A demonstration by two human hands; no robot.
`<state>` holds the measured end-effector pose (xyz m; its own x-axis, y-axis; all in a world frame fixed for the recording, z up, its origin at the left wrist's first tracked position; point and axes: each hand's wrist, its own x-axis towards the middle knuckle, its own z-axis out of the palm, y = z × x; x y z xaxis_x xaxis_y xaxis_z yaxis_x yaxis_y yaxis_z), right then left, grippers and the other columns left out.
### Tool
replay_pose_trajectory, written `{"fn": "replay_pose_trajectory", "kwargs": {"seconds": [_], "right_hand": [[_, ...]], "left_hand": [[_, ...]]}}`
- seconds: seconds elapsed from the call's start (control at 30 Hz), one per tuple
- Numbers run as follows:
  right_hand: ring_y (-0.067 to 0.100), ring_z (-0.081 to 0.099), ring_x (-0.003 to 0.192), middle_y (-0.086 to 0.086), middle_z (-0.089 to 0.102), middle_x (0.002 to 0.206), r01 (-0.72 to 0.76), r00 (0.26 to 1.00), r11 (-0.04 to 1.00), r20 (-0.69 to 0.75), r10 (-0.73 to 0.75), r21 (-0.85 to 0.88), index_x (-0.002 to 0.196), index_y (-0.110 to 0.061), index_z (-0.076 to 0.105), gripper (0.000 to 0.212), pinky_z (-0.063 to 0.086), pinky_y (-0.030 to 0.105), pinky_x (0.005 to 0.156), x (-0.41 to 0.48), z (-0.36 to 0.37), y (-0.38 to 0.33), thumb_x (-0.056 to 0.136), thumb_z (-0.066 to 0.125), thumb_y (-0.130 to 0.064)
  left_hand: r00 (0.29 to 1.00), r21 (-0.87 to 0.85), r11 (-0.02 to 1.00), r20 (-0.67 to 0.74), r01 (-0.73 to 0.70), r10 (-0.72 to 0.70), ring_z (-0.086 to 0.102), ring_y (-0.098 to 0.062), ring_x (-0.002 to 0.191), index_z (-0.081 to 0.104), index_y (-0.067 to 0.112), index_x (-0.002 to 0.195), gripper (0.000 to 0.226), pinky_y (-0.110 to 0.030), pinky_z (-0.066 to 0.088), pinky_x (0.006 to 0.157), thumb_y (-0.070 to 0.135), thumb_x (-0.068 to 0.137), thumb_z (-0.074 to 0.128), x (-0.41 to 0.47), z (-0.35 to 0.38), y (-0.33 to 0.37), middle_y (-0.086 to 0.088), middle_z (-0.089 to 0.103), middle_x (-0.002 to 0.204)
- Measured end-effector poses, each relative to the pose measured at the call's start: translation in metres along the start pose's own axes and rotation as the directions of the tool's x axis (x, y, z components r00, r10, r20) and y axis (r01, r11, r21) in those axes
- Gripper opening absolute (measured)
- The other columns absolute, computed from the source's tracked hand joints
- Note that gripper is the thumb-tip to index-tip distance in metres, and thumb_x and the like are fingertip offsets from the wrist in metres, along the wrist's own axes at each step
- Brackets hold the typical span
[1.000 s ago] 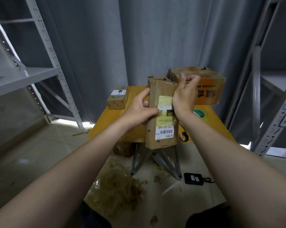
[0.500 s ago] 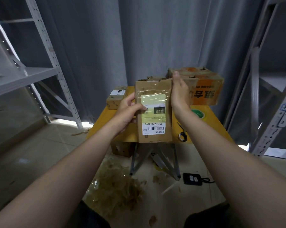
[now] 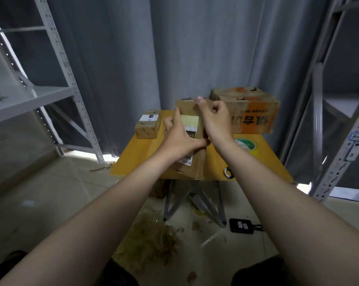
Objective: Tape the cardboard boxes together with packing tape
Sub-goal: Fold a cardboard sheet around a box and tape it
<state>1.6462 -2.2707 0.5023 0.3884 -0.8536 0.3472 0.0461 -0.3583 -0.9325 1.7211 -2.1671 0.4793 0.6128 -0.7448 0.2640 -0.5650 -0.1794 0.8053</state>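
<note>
Upright and slightly tilted over the near middle of the yellow table point(image 3: 137, 155): a tall cardboard box point(image 3: 197, 166) with a white-and-yellow label on its near face. Unclear whether resting on the tabletop or lifted. Gripped by the left hand point(image 3: 180, 139), palm over the label, forefinger straight up the face, thumb stretched right, remaining fingers curled round the left edge. Pinched at the upper right corner by the right hand point(image 3: 215, 118), thumb against the near face, other fingers clenched behind the edge. Most of the label hidden by both hands. Behind on the far right, partly blocked by the right hand: a large orange-printed carton point(image 3: 254, 114). At the far left corner, well apart: a small box point(image 3: 146, 129) with a white label. Just right of the right wrist, lying flat: a green-cored tape roll point(image 3: 245, 144); nearer, at the table's near edge, a small dark ring point(image 3: 228, 172). On the floor beneath: a heap of crumpled tape scraps point(image 3: 151, 238) and a black device point(image 3: 241, 226). Beyond: a grey curtain point(image 3: 195, 48), with metal shelving point(image 3: 60, 58) on either side.
</note>
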Motion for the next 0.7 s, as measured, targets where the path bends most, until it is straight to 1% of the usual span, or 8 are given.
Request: {"fn": "replay_pose_trajectory", "kwargs": {"seconds": [0.13,0.2,0.27,0.37,0.5,0.57,0.63,0.7], "right_hand": [[0.016,0.056,0.096,-0.007,0.063,0.104,-0.014,0.998,0.995,-0.064,0.008,-0.097,0.107,-0.021,0.063,0.061,0.038,0.035,0.085,0.002,-0.001,-0.007,0.105,0.023,-0.067],[0.016,0.055,0.094,-0.007,0.061,0.1,0.006,0.991,0.992,-0.128,-0.022,-0.125,0.109,-0.021,0.065,0.062,0.036,0.035,0.083,0.002,-0.001,-0.01,0.106,0.021,-0.064],[0.022,0.06,0.091,0.0,0.067,0.095,0.033,0.983,0.989,-0.173,-0.059,-0.145,0.097,-0.019,0.065,0.057,0.036,0.034,0.076,0.004,-0.003,-0.01,0.108,0.024,-0.057],[0.023,0.059,0.08,0.002,0.061,0.081,0.072,0.97,0.982,-0.215,-0.11,-0.177,0.076,-0.022,0.053,0.047,0.029,0.031,0.065,0.008,-0.01,-0.009,0.112,0.028,-0.038],[0.002,0.048,0.057,-0.01,0.048,0.062,0.132,0.96,0.981,-0.229,-0.162,-0.139,0.063,-0.029,0.041,0.05,0.033,0.02,0.053,0.008,-0.014,-0.009,0.113,0.032,-0.029],[0.004,0.045,0.055,-0.011,0.045,0.059,0.129,0.966,0.983,-0.207,-0.154,-0.13,0.061,-0.029,0.04,0.052,0.028,0.026,0.053,0.008,-0.015,-0.009,0.113,0.035,-0.027],[0.003,0.047,0.049,-0.004,0.051,0.058,0.097,0.976,0.992,-0.185,-0.111,-0.08,0.059,-0.018,0.049,0.055,0.029,0.028,0.051,0.008,-0.016,-0.008,0.112,0.04,-0.029],[0.002,0.052,0.052,0.005,0.063,0.064,0.037,0.991,0.999,-0.13,-0.036,0.003,0.069,-0.005,0.063,0.057,0.037,0.023,0.054,0.004,-0.012,-0.008,0.111,0.042,-0.036]], "left_hand": [[0.999,0.015,1.0,0.039,0.007,-0.008,0.026,-0.005,0.119,-0.005,0.021,0.166,0.139,-0.016,0.029,0.097,0.039,0.068,0.092,-0.004,0.004,0.0,0.004,0.019,0.142],[0.998,0.01,1.0,0.059,-0.009,0.008,0.03,-0.001,0.111,-0.005,0.021,0.166,0.137,-0.003,0.035,0.085,0.038,0.07,0.091,-0.006,0.008,0.003,0.0,0.018,0.146],[0.998,-0.002,1.0,0.063,-0.026,0.026,0.037,0.002,0.102,-0.005,0.021,0.166,0.134,0.008,0.034,0.062,0.038,0.071,0.089,-0.007,0.009,0.006,0.0,0.017,0.149],[0.996,-0.011,0.998,0.073,-0.059,0.059,0.042,0.005,0.113,0.002,0.022,0.167,0.129,0.008,0.033,0.069,0.037,0.073,0.09,-0.006,0.008,0.007,0.004,0.023,0.143],[0.995,-0.04,0.997,0.071,-0.072,0.074,0.028,-0.003,0.124,0.002,0.019,0.166,0.131,0.015,0.021,0.07,0.035,0.072,0.092,-0.005,0.004,0.004,-0.004,0.024,0.154],[0.995,-0.083,0.994,0.072,-0.066,0.072,0.032,-0.007,0.129,0.008,0.021,0.166,0.13,0.013,0.029,0.076,0.036,0.071,0.093,-0.007,0.001,0.004,-0.005,0.027,0.159],[0.991,-0.211,0.977,0.114,-0.045,0.07,0.05,-0.014,0.133,0.014,0.025,0.165,0.124,-0.01,0.049,0.099,0.031,0.069,0.093,-0.009,-0.003,0.004,-0.005,0.036,0.159],[0.985,-0.318,0.947,0.147,-0.04,0.091,0.066,-0.017,0.12,0.018,0.027,0.161,0.114,-0.026,0.059,0.093,0.017,0.074,0.091,-0.013,-0.003,0.004,-0.007,0.045,0.152]]}}
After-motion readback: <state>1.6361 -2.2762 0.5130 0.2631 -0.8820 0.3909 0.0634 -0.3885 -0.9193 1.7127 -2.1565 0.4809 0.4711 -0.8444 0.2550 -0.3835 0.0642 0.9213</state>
